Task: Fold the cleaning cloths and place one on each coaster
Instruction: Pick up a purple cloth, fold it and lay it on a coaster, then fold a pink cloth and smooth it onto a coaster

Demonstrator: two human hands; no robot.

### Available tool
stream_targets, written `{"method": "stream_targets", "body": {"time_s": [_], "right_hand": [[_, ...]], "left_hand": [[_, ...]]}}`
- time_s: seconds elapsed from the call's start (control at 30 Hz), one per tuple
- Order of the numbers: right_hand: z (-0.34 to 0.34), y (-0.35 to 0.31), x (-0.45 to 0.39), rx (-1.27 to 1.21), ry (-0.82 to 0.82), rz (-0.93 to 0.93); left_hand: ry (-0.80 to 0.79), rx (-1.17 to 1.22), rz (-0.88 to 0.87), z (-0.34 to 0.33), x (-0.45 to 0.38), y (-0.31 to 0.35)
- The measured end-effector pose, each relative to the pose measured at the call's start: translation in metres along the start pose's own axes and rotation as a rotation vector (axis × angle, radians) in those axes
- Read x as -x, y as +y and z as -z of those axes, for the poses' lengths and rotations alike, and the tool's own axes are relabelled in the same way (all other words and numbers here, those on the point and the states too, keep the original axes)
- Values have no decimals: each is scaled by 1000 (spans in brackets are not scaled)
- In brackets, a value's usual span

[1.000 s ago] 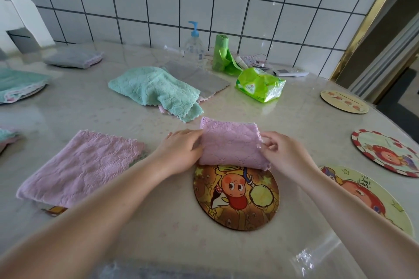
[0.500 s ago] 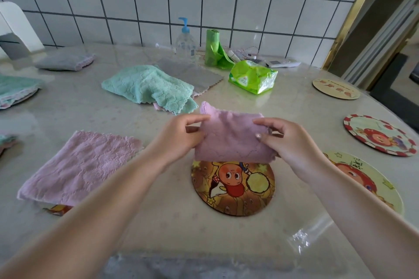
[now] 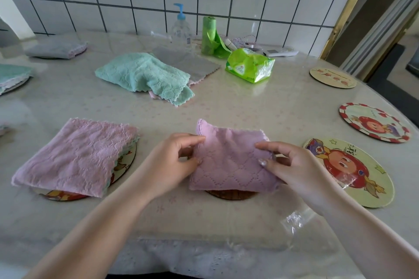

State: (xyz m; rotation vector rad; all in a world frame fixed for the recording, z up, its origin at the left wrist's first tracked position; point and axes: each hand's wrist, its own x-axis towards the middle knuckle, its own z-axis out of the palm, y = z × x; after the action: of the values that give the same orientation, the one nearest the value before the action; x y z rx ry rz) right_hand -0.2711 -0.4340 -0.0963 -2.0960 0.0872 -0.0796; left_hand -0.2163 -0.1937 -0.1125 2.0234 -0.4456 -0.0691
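- The folded lilac quilted microfibre cloth [image 3: 231,161] at centre frame lies over a round brown coaster [image 3: 231,194], hiding all but a thin arc of its near rim.
- The left hand [image 3: 172,163] pinches the cloth's left edge between thumb and curled fingers [image 3: 192,139]; the right hand [image 3: 297,170] pinches the right edge the same way, fingers [image 3: 267,146] curled onto the fabric.
- At lower left a larger folded pink fleece cloth [image 3: 74,154] covers most of a second cartoon-printed round coaster [image 3: 123,162]; only that coaster's right and near rims show.
- Three coasters lie uncovered down the right side: a pale green round coaster with a red cartoon figure [image 3: 353,172] just right of the right hand, a red-and-white rimmed round coaster [image 3: 374,122] above it, and a tan round coaster [image 3: 332,77] at upper right. The writing on them is too small to read.
- At upper left a folded grey cloth [image 3: 55,48] hides whatever sits beneath it; a folded mint cloth [image 3: 13,75] on a coaster is cut off by the left edge.
- In the upper middle a loose mint-green fleece cloth [image 3: 145,75] overlaps a flat grey cloth [image 3: 186,63], with a pink scrap peeping from under it.
- Along the tiled wall stand a clear pump bottle with a blue nozzle [image 3: 180,29], a green roll of bags [image 3: 209,36] and a green plastic tissue pack [image 3: 249,64]; their labels are unreadable.
- The glossy pale desk [image 3: 260,106] carries a clear plastic cover.
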Motion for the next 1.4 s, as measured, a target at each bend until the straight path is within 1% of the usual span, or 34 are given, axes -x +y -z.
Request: {"method": "stream_targets", "body": {"time_s": [0.03,0.13,0.2,0.27,0.33,0.4,0.43,0.53,0.6,0.63,0.7,0.8,0.93,1.03,1.13,1.2,1.3,1.4], "right_hand": [[0,0,0,73,-4,14],[2,4,-1,406,25,104],[2,5,-3,514,45,155],[-4,-1,-6,614,-43,162],[-13,-5,-10,756,-160,154],[-19,-5,-14,847,-241,130],[-21,-4,-16,886,-273,114],[-19,-6,-21,995,-386,79],[-16,-15,-24,1024,-431,67],[-15,-21,-27,1017,-429,70],[-16,-33,-38,988,-374,99],[-28,-53,-63,905,-314,198],[-66,-79,-109,819,-324,325],[-98,-90,-147,870,-386,377],[-124,-89,-178,925,-442,408],[-134,-86,-193,951,-447,414],[-143,-82,-206,987,-416,444],[-145,-78,-212,943,-336,519]], "left_hand": [[7,-35,-11,-1,1,-3],[80,-223,-71,-3,4,-8],[107,-301,-135,-5,6,-3],[27,-350,-197,-8,2,6],[-112,-506,-236,-15,-4,14],[-240,-744,-199,-22,-11,15],[-287,-821,-166,-24,-12,14],[-359,-877,-115,-26,-13,11],[-372,-887,-140,-21,-14,11],[-369,-888,-155,-16,-16,11],[-357,-864,-146,-2,-23,11],[-345,-877,-47,26,-39,7],[-274,-933,69,71,-71,-12],[-179,-960,122,101,-96,-37],[-184,-1023,210,120,-119,-59],[-203,-1032,252,128,-130,-72],[-189,-1007,241,138,-142,-87],[-175,-1035,184,143,-148,-94]]}}
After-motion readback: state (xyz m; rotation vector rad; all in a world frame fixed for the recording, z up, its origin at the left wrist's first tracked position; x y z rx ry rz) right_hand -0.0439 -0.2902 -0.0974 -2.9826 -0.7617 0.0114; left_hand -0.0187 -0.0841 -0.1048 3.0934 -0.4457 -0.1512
